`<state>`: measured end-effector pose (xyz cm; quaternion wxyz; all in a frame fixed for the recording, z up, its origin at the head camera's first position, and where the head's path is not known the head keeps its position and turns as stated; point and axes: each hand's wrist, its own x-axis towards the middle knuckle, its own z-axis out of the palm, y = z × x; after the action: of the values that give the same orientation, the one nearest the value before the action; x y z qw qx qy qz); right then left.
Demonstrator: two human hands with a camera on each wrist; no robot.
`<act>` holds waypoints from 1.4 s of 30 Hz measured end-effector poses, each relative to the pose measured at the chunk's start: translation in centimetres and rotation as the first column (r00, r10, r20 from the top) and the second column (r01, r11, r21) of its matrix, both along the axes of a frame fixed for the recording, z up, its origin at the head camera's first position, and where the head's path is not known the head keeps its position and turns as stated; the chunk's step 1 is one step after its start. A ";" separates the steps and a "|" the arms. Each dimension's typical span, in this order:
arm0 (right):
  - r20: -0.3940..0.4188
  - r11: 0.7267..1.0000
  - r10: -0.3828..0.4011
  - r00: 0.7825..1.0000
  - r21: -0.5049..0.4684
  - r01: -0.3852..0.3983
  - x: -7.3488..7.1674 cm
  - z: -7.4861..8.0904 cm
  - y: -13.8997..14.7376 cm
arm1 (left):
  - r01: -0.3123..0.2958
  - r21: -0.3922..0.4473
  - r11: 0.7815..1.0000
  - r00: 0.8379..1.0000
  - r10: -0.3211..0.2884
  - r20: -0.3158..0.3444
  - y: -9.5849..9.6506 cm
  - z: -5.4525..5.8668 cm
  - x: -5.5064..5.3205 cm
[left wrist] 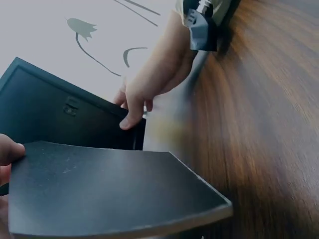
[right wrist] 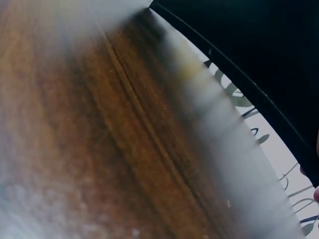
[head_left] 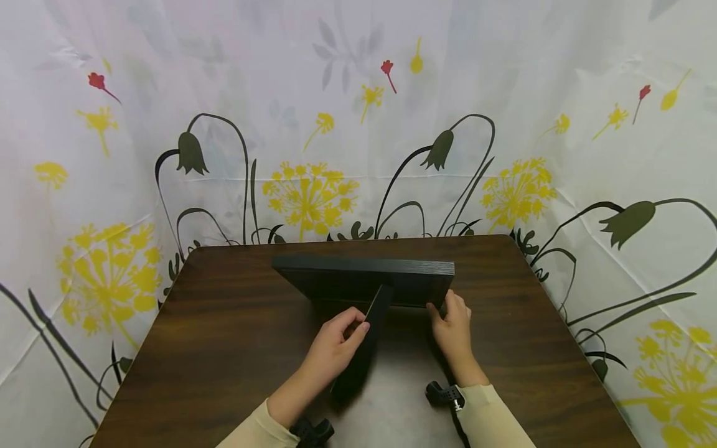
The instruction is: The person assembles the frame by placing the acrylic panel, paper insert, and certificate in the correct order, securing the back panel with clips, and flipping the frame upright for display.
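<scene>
A black picture frame (head_left: 342, 283), its back toward me, is tilted over the far half of the table. From its back a flat black easel leg (head_left: 379, 305) sticks out toward me. My left hand (head_left: 330, 345) pinches the edge of this leg between thumb and fingers; in the left wrist view the leg's broad face (left wrist: 109, 189) fills the foreground. At the frame's lower right corner my right hand (head_left: 456, 330) grips the edge, thumb on the back and fingers behind. The right wrist view shows the frame's dark back (right wrist: 259, 55). The front of the frame is hidden.
The dark wood table (head_left: 224, 330) has a pale glare patch in front of me. A white curtain (head_left: 358, 124) printed with flowers hangs behind and along both sides of the table. Each wrist wears a black strapped device (head_left: 442, 394).
</scene>
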<state>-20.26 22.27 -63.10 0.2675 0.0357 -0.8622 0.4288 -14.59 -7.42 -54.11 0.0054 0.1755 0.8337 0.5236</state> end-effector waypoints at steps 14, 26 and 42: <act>0.062 0.988 -0.004 0.998 0.153 -0.006 -0.4 -1.3 -0.1 | 0.066 -0.056 0.996 0.998 -0.067 -0.016 0.0 -0.8 0.0; 0.037 0.973 -0.020 0.999 0.231 0.011 -0.5 -1.1 -0.2 | 0.136 -0.105 0.985 0.990 -0.134 0.033 -0.7 -1.2 0.1; 0.072 0.971 -0.021 0.997 0.238 0.003 -0.2 -1.1 -0.3 | -0.230 0.099 0.968 0.349 0.177 -0.920 -7.5 5.1 -2.4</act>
<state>-20.50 21.95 -64.22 0.2320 0.0466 -0.9167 0.3219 -16.98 -14.90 -48.97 -0.5206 0.3321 0.7217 0.3128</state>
